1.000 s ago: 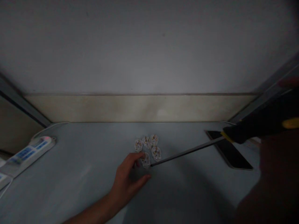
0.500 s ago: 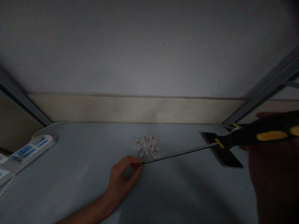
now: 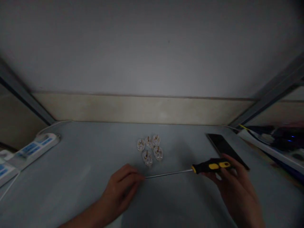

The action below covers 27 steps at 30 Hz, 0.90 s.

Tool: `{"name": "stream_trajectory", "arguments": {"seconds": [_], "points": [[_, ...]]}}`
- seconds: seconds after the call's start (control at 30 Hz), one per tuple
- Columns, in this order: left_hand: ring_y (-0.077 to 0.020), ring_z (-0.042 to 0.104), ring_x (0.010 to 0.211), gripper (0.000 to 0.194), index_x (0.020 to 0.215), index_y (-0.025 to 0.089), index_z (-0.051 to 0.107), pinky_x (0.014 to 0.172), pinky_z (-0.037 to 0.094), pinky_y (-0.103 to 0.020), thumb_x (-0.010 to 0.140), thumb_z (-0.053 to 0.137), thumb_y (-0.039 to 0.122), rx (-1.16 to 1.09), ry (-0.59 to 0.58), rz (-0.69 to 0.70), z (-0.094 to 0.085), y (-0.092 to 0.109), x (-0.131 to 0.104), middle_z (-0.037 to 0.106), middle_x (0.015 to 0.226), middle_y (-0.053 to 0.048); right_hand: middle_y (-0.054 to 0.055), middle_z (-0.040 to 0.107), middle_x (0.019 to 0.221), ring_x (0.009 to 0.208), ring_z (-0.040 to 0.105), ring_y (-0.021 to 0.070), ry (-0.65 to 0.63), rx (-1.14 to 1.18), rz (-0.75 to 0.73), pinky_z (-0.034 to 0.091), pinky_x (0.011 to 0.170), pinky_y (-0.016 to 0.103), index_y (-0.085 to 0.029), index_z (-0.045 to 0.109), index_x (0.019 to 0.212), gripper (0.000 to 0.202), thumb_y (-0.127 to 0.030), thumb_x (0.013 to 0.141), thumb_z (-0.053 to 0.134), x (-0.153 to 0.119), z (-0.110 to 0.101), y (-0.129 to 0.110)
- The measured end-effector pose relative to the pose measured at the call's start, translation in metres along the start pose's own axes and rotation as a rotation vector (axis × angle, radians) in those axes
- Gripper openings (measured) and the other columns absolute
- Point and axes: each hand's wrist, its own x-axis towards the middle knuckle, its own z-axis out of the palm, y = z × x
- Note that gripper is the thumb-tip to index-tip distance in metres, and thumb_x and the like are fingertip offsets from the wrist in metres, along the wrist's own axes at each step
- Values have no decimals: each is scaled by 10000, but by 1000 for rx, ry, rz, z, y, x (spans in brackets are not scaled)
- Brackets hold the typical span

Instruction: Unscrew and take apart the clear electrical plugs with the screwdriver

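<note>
And now the left hand (image 3: 124, 186) has thumb and fingers pinched at the tip of the screwdriver (image 3: 193, 169), the right hand (image 3: 237, 186) curled round its handle, the shaft lying crosswise between them! Just beyond (left hand nearer) five clear pronged plugs (image 3: 157, 152) cluster. Half a second ago, that handle loomed farther right.

Screwdriver (image 3: 198, 167) (in both hands (image 3: 122, 186)), five plugs (image 3: 147, 157)
</note>
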Motion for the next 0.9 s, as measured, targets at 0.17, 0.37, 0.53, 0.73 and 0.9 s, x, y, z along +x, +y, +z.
{"name": "stream_trajectory", "arguments": {"seconds": [0.17, 0.37, 0.53, 0.73, 0.9], "points": [[-200, 627, 812, 220, 1004, 194, 665, 700, 505, -301, 923, 501, 71, 49, -161, -38, 22, -8, -10, 675, 896, -69, 95, 669, 1096, 1013, 666, 248, -358, -312, -27, 577, 889, 390, -236, 581, 1222, 490, -499, 811, 618, 18, -1, 21], [-218, 620, 802, 158, 934, 215, 660, 762, 466, -365, 891, 573, 89, 238, -242, -115, 41, -14, -4, 691, 842, -22, 101, 688, 1042, 989, 657, 256, -511, -554, -324, 560, 898, 457, -224, 675, 1080, 305, -309, 811, 559, 34, 10, 21], [-225, 654, 826, 147, 1017, 211, 649, 759, 492, -363, 902, 595, 137, 307, -185, -90, 36, -21, 3, 723, 910, -43, 114, 631, 1174, 1107, 605, 262, -520, -609, -412, 519, 973, 502, -228, 641, 1176, 363, -268, 820, 576, 35, 16, 21], [-285, 615, 1022, 423, 1204, 216, 613, 899, 492, -470, 808, 678, 82, 445, -156, -118, 7, -46, 37, 662, 1144, -100, 87, 506, 1352, 1258, 512, 253, -485, -618, -544, 465, 1047, 528, -311, 547, 1292, 385, -279, 909, 524, 24, 30, -10], [-297, 551, 1079, 463, 1231, 218, 623, 891, 468, -446, 799, 744, 104, 510, -377, -41, 1, -56, 68, 608, 1207, -114, 72, 572, 1240, 1175, 560, 202, -514, -443, -567, 517, 976, 388, -278, 618, 1154, 265, -220, 932, 486, 18, 61, -41]]}}
